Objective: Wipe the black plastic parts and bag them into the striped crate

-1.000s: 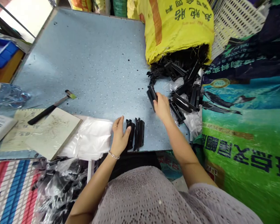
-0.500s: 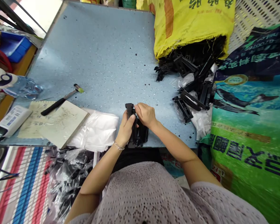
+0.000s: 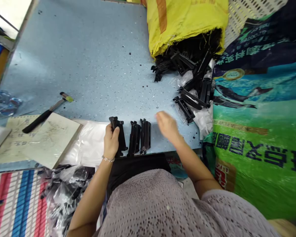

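My left hand grips a black plastic part near the table's front edge, beside the white plastic bags. To its right, two more groups of black parts stand side by side, one in the middle and one on the right. My right hand is over the table to the right of them, smeared by motion, and its fingers cannot be made out.
A yellow sack spills black parts at the back right. A green and blue sack fills the right side. Left lie a hammer, cardboard and a bottle.
My left hand has moved left with a black part. My right hand has come away from the parts to the right. The black parts now show in separate groups, and the view has shifted.
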Available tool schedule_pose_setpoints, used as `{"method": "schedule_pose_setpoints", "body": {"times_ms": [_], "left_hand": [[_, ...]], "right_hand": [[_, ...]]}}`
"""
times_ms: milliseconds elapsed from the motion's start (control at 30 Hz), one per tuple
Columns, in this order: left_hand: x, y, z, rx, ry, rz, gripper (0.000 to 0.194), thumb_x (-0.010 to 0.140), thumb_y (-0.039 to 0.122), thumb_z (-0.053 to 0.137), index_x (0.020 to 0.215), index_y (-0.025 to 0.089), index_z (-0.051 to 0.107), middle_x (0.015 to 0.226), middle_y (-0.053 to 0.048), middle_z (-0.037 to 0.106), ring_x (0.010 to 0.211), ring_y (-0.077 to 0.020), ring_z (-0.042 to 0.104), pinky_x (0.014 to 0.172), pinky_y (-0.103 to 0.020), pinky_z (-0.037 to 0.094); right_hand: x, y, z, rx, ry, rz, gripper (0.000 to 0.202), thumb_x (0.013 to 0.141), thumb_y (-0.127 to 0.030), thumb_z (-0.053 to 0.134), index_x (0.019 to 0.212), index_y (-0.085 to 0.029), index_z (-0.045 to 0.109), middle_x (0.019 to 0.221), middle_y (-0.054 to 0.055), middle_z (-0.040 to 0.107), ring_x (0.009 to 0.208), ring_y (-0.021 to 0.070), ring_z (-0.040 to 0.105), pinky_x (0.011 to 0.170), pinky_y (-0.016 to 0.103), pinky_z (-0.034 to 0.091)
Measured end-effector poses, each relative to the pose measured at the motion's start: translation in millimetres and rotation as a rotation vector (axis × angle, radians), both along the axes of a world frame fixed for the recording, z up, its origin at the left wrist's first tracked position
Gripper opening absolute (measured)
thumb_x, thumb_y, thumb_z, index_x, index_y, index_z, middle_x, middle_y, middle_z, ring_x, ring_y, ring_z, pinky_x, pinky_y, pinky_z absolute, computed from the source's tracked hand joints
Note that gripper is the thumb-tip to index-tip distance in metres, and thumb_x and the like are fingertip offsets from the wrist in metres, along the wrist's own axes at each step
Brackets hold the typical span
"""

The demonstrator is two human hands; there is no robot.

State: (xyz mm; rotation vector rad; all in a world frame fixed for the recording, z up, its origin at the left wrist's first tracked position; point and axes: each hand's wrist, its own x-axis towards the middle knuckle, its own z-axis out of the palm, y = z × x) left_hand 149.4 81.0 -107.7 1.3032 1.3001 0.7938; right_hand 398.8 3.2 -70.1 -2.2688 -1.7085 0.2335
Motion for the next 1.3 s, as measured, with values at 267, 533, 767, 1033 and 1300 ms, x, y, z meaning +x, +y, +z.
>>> {"method": "schedule_pose_setpoints", "body": {"times_ms": [267, 533, 767, 1033, 1300], "left_hand": [[15.7, -17.2, -24.4, 0.167, 0.237, -0.172, 0.064, 0.093, 0.034, 0.054, 0.153, 0.020, 0.036, 0.156, -0.019, 0.031, 0.146, -0.0327, 0.031, 0.117, -0.052, 0.036], [7.3, -10.3, 4.1, 0.306, 0.186, -0.114, 0.059, 0.092, 0.035, 0.060, 0.148, 0.026, 0.042, 0.150, -0.016, 0.035, 0.141, -0.0302, 0.036, 0.113, -0.049, 0.040], [11.1, -15.5, 23.0, 0.398, 0.133, -0.125, 0.054, 0.092, 0.035, 0.062, 0.144, 0.028, 0.049, 0.145, -0.014, 0.042, 0.140, -0.0291, 0.039, 0.111, -0.047, 0.043], [56.1, -22.2, 46.5, 0.110, -0.420, -0.386, 0.048, 0.098, 0.048, 0.053, 0.141, 0.027, 0.051, 0.143, -0.012, 0.056, 0.133, -0.0270, 0.054, 0.111, -0.046, 0.047], [33.2, -18.4, 52.9, 0.052, -0.252, -0.248, 0.052, 0.094, 0.040, 0.063, 0.142, 0.027, 0.049, 0.126, -0.009, 0.063, 0.112, -0.0243, 0.064, 0.094, -0.037, 0.056]], "right_hand": [[118.7, -22.3, -5.2, -0.218, -0.165, -0.545, 0.052, 0.092, -0.029, 0.062, 0.140, -0.016, 0.047, 0.123, 0.020, 0.060, 0.108, 0.0338, 0.058, 0.088, 0.044, 0.044], [108.8, -29.2, 9.0, 0.226, -0.225, -0.584, 0.051, 0.086, -0.029, 0.070, 0.133, -0.020, 0.054, 0.123, 0.016, 0.052, 0.118, 0.0353, 0.052, 0.098, 0.053, 0.043], [117.2, -22.6, 16.0, 0.535, 0.080, -0.591, 0.050, 0.085, -0.037, 0.069, 0.130, -0.020, 0.057, 0.124, 0.013, 0.054, 0.118, 0.0303, 0.056, 0.103, 0.051, 0.046], [-12.8, -8.2, 26.0, 0.135, 1.265, 0.018, 0.050, 0.094, -0.068, 0.048, 0.102, -0.022, 0.066, 0.082, 0.003, 0.065, 0.069, 0.0174, 0.061, 0.063, 0.032, 0.053], [-46.7, 22.4, 29.0, 0.281, 0.304, 0.204, 0.046, 0.102, -0.061, 0.035, 0.090, -0.022, 0.055, 0.090, 0.008, 0.064, 0.083, 0.0208, 0.058, 0.072, 0.033, 0.044]]}}
